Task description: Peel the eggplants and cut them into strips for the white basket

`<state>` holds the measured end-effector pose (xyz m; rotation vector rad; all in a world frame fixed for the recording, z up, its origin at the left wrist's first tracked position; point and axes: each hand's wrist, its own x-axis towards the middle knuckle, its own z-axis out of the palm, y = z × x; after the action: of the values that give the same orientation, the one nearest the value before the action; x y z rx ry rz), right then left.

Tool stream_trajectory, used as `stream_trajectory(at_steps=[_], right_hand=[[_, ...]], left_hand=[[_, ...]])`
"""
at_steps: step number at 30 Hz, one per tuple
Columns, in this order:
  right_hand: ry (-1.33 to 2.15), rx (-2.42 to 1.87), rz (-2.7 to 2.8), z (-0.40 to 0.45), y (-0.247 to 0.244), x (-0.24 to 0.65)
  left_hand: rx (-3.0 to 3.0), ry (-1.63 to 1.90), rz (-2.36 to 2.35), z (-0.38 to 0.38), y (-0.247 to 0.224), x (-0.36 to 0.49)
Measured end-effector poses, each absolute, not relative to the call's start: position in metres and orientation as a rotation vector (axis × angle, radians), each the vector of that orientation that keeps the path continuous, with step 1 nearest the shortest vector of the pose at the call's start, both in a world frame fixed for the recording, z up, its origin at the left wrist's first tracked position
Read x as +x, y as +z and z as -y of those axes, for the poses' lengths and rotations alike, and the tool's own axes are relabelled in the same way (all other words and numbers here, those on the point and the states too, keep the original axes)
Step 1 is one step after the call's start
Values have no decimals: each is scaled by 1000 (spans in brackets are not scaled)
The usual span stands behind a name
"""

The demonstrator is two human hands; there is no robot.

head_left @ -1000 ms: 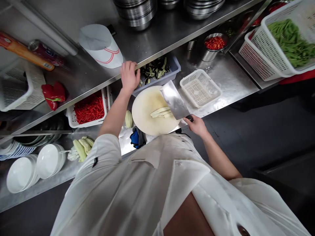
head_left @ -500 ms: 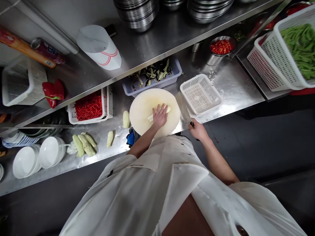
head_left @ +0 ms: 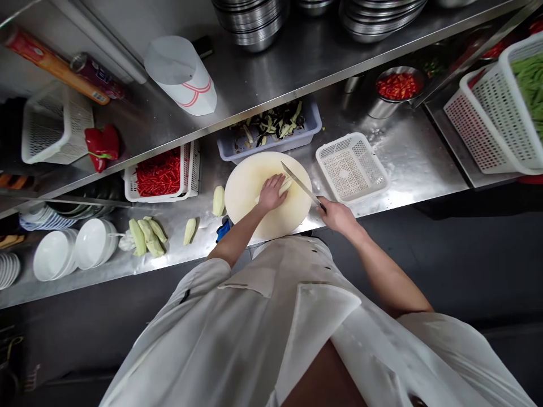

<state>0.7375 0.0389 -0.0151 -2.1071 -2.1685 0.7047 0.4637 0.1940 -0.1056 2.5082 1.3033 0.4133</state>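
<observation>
A round white cutting board (head_left: 241, 181) lies on the steel counter, with pale peeled eggplant (head_left: 287, 185) on it, partly covered by my left hand. My left hand (head_left: 272, 192) rests palm down over the eggplant, fingers stretched out and thumb to the side. In my closed right hand (head_left: 336, 215) is the handle of a kitchen knife (head_left: 302, 185). Its blade slants over the right part of the board, the tip pointing away from me, close to the eggplant. Whether the edge touches the eggplant I cannot tell.
Right of the board stands a white mesh basket (head_left: 353, 168). Behind it sits a bluish tub (head_left: 311, 131) of dark peelings, under the steel shelf edge (head_left: 297, 90). Peeled eggplants (head_left: 146, 237), white bowls (head_left: 53, 254) and a basket of red chillies (head_left: 159, 176) are on the left.
My right hand has swung the knife from beside the board to over its right part. My left hand has shifted slightly left, its fingers less spread. The view has moved a little.
</observation>
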Motion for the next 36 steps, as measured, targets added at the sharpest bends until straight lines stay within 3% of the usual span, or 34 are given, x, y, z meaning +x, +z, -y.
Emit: stream_trajectory(at_steps=[10,20,28,36], right_hand=[[770,-2075,2157,-96,-15,723],[705,-2135,2102,-65,-7,704],[810,-2123,2199,-12,-8,656],[871,-2172,2194,-11,-5,643]], left_hand=[[2510,480,-1038,-208,-95,430],[2409,428,-1189,-154,-86,350],[2498,372,-1037,-182,-91,377],[2498,387,-1007,-191,-99,382]])
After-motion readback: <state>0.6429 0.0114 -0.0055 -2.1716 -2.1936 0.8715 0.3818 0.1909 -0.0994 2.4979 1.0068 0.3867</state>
